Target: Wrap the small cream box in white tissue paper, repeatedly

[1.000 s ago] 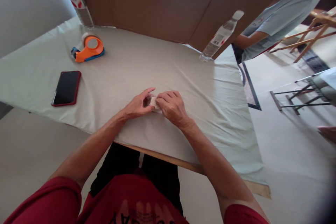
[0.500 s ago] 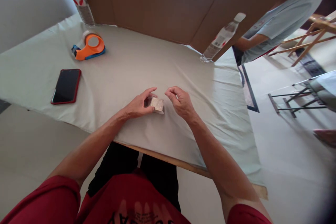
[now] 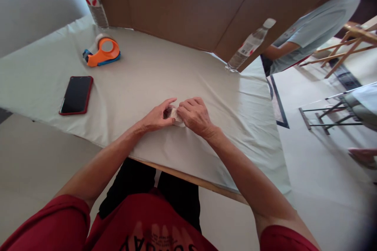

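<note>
A small clear plastic pack with a pale printed label [image 3: 174, 114] lies on the cloth-covered table near its front edge. My left hand [image 3: 155, 119] grips it from the left, thumb at the near side and fingers curved round the far side. From the right, my right hand [image 3: 195, 116] reaches over the pack with its fingers bent and pinched together at the label. Those fingers cover much of the pack, and whether they hold part of it is hidden.
A red-cased phone [image 3: 76, 95] and an orange tape dispenser [image 3: 103, 53] lie to the left. Plastic bottles stand at the back left [image 3: 93, 2] and back right [image 3: 250, 45], by a brown cardboard panel [image 3: 182, 8]. Beyond it, a person in a light shirt [image 3: 318, 27] is at the right.
My right hand has moved left from beside the pack onto its label side, now covering much of it. The left hand keeps its hold on the pack.
</note>
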`<state>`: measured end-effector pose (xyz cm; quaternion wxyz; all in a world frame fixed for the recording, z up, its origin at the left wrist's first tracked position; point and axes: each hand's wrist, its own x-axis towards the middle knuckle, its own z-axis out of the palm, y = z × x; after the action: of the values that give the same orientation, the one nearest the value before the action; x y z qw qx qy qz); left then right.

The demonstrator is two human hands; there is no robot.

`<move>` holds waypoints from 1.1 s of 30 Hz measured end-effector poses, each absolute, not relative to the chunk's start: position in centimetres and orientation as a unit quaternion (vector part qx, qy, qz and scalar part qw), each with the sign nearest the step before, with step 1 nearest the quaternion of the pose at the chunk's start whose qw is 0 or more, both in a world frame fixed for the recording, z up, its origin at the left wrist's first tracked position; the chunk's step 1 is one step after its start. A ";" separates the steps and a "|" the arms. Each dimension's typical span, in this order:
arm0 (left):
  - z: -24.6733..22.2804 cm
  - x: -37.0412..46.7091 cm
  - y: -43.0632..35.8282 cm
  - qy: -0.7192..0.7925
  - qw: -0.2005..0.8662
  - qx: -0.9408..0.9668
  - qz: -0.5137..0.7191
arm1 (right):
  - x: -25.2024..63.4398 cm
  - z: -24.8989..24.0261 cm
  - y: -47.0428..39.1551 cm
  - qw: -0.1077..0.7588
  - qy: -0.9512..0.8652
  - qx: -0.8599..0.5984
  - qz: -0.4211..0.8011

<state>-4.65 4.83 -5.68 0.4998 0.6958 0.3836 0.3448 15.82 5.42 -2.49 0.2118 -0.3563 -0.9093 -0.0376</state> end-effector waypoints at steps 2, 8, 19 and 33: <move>-5.7 -4.6 4.8 0.381 0.501 0.696 0.346 | 15.7 -2.9 6.0 0.224 -0.896 -0.383 -0.035; -6.1 -4.7 4.8 0.371 0.498 0.702 0.349 | 16.0 -3.0 6.9 0.265 -0.825 -0.478 0.147; -6.1 -4.8 4.8 0.356 0.482 0.722 0.345 | 18.0 -2.1 5.4 0.354 -0.697 -0.495 0.379; -6.1 -4.7 4.9 0.327 0.436 0.737 0.399 | 14.8 -2.9 7.1 0.460 -0.654 -0.500 0.332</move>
<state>-4.67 4.92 -6.13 0.4361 0.7373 0.3272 0.3989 14.76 7.08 -2.94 0.4597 -0.5004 -0.6542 0.3321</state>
